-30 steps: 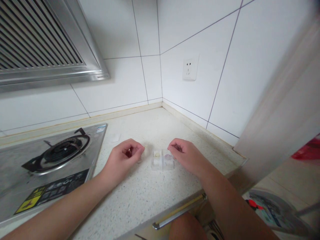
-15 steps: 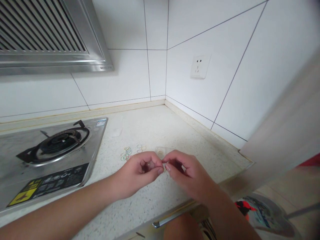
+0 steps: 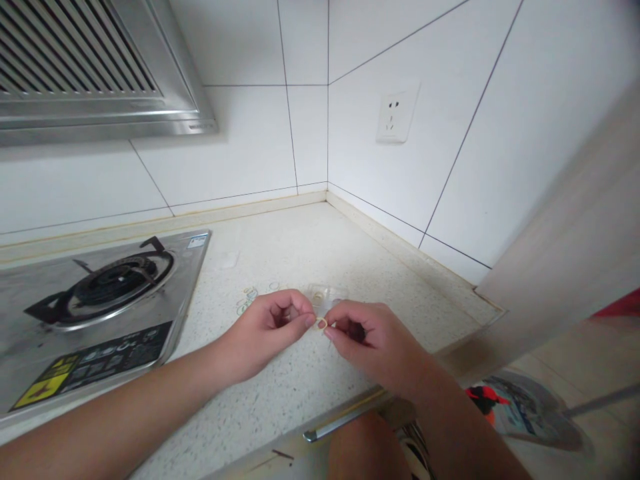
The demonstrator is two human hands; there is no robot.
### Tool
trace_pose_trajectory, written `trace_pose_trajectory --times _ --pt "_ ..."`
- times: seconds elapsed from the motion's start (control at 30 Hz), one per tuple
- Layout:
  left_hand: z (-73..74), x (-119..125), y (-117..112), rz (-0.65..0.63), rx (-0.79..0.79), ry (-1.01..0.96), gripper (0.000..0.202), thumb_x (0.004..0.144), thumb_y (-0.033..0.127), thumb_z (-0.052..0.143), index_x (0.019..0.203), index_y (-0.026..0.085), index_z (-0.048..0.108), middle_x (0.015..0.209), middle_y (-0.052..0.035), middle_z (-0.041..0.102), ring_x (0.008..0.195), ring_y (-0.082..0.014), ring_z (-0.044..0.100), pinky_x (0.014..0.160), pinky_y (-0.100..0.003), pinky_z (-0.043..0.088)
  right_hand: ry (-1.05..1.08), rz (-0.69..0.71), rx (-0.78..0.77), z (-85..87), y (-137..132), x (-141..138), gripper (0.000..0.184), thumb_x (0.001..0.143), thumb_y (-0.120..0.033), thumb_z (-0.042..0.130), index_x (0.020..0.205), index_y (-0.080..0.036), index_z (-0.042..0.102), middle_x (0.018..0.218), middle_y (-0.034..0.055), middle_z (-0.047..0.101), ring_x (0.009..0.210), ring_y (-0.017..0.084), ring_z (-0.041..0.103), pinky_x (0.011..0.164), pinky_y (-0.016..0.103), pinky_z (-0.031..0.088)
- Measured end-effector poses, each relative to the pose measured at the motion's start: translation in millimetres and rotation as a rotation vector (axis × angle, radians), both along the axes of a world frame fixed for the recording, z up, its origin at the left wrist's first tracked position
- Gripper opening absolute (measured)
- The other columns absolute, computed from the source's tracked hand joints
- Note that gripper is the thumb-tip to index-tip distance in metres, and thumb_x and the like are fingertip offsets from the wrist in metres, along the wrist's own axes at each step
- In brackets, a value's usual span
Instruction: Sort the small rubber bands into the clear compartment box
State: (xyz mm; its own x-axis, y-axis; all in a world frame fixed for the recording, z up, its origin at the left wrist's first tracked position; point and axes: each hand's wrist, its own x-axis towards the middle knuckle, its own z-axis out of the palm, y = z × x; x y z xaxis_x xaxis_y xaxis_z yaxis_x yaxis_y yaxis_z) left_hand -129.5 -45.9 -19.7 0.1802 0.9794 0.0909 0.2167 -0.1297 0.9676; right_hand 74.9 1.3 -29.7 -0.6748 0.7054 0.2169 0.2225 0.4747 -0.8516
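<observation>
A small yellow rubber band [image 3: 321, 324] is pinched between my two hands above the counter. My left hand [image 3: 280, 327] has thumb and forefinger closed on its left side. From the right, my right hand [image 3: 373, 337] pinches the same band with its fingertips. Just behind the hands lies a small clear plastic box [image 3: 330, 292] with a yellowish band visible in it; the hands partly hide it. Several loose coloured rubber bands [image 3: 246, 303], green and yellow among them, lie on the counter beyond my left hand.
A gas stove [image 3: 115, 280] takes up the left of the speckled counter [image 3: 280, 413], under a range hood [image 3: 100, 73]. A wall socket [image 3: 397, 115] sits on the right wall. A drawer handle [image 3: 333, 425] juts below the counter's front edge. A transparent bag [image 3: 525, 413] is at lower right.
My fingertips have moved slightly apart, and the yellow band between them now shows as a loop. The view has shifted a little, uncovering more of the clear box.
</observation>
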Motion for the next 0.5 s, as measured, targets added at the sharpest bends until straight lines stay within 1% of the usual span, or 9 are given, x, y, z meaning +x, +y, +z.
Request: trace_pose_trajectory --times 0.13,0.3,0.43,0.5 --pt "-0.6 -0.6 0.0 -0.03 -0.03 0.004 0.026 0.088 0.04 0.063 0.081 0.015 0.059 0.066 0.0048 0.048 0.063 -0.0076 0.04 0.059 -0.021 0.031 0.038 -0.013 -0.032 -3.0 2.3 0.5 0.022 0.09 -0.035 0.056 0.087 -0.016 0.067 0.066 -0.002 0.054 0.061 0.005 0.044 0.056 0.019 0.034" --pt "-1.6 0.4 -0.1 -0.074 -0.041 0.012 0.023 0.088 0.037 0.063 0.082 0.015 0.06 0.067 0.0048 0.049 0.063 -0.0074 0.041 0.058 -0.021 0.03 0.049 -0.024 -0.034 -4.0 3.6 1.8 0.019 0.089 -0.033 0.057 0.085 -0.016 0.066 0.067 -0.0021 0.055 0.061 0.005 0.045 0.057 0.018 0.035" --pt "-4.9 -0.2 -1.5 -0.093 -0.052 0.048 0.026 0.088 0.04 0.064 0.084 0.015 0.062 0.064 0.0051 0.046 0.061 -0.0079 0.038 0.056 -0.022 0.029 0.048 -0.032 -0.023 -4.3 4.4 1.7 0.017 0.088 -0.031 0.058 0.084 -0.016 0.065 0.066 -0.0025 0.055 0.06 0.004 0.045 0.056 0.018 0.035" --pt "-6.3 -0.8 -2.1 -0.094 -0.046 0.068 0.027 0.088 0.041 0.065 0.084 0.015 0.063 0.065 0.0045 0.047 0.061 -0.0082 0.038 0.057 -0.023 0.029 0.046 -0.032 -0.008 -4.8 4.5 1.6 0.016 0.087 -0.03 0.058 0.083 -0.016 0.065 0.065 -0.0028 0.055 0.06 0.004 0.045 0.055 0.018 0.035"
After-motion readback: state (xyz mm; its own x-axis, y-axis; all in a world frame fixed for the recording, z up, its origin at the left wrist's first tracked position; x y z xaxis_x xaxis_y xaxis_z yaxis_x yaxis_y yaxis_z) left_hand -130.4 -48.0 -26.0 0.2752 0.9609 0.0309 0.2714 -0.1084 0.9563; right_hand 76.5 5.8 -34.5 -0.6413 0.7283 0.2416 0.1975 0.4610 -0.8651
